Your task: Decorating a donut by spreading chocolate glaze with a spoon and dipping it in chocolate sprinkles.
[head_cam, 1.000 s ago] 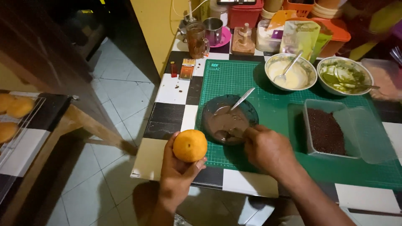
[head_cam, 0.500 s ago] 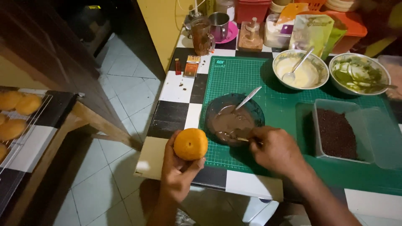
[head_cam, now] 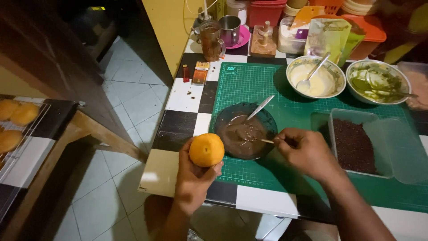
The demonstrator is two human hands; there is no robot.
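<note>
Hands (head_cam: 196, 178) (head_cam: 307, 151) flank chocolate bowl (head_cam: 227, 117) (spoon (head_cam: 261, 107) inside).

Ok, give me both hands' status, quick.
Left hand: closed around a round orange bun.
Right hand: pinching a thin stick dipped in the brown-sauce bowl.

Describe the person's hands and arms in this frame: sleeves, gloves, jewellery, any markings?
Both hands are bare: no gloves on the left hand or the right hand. No rings, watch or bracelet show. Both forearms are uncovered down to the bottom edge of the picture, so no sleeve is in view. No markings show in the dim light.
</note>
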